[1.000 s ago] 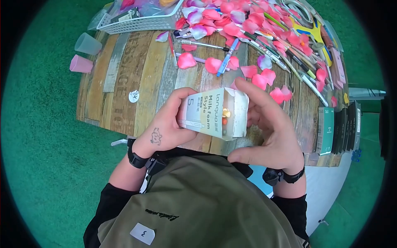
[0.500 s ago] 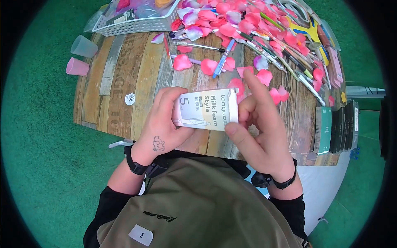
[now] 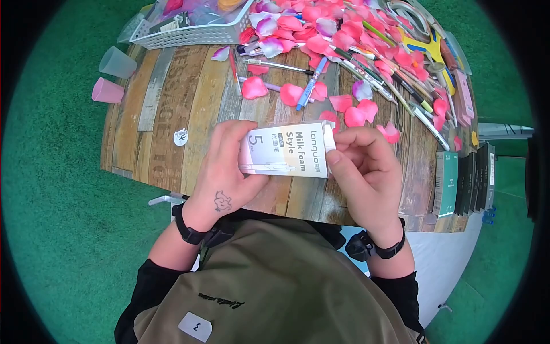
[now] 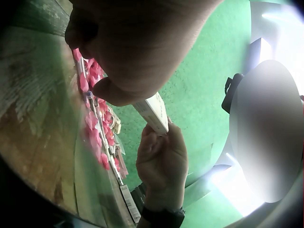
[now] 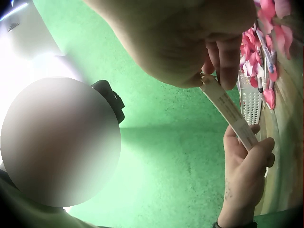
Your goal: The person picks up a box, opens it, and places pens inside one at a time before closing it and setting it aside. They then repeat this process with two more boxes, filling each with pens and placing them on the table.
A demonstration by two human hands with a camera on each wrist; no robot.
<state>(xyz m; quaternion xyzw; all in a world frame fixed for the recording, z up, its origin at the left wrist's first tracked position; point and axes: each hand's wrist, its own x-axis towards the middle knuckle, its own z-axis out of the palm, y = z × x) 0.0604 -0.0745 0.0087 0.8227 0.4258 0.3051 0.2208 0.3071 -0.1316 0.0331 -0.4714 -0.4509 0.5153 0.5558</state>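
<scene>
A small white and pastel pen box point(image 3: 286, 150), printed "Milk foam Style" and "5 pcs", is held over the near part of the table, its printed face up. My left hand point(image 3: 226, 160) grips its left end between thumb and fingers. At the opposite end my right hand point(image 3: 372, 178) pinches the end flap with thumb and curled forefinger. The left wrist view shows the box point(image 4: 154, 111) edge-on, reaching from one hand to the other. In the right wrist view its narrow side point(image 5: 230, 111) faces the camera. What lies inside is hidden.
Pink petals point(image 3: 355, 114) and several pens point(image 3: 312, 83) lie scattered beyond the hands. A white basket point(image 3: 195, 35) stands at the back left, near two plastic cups point(image 3: 107, 90). Dark and green boxes point(image 3: 447, 183) line the right edge. Yellow-handled scissors point(image 3: 427, 46) lie at the back right.
The box has turned so its open end, with coloured pen tips visible earlier, no longer faces the camera. My right hand has closed from spread fingers to a pinch at that end.
</scene>
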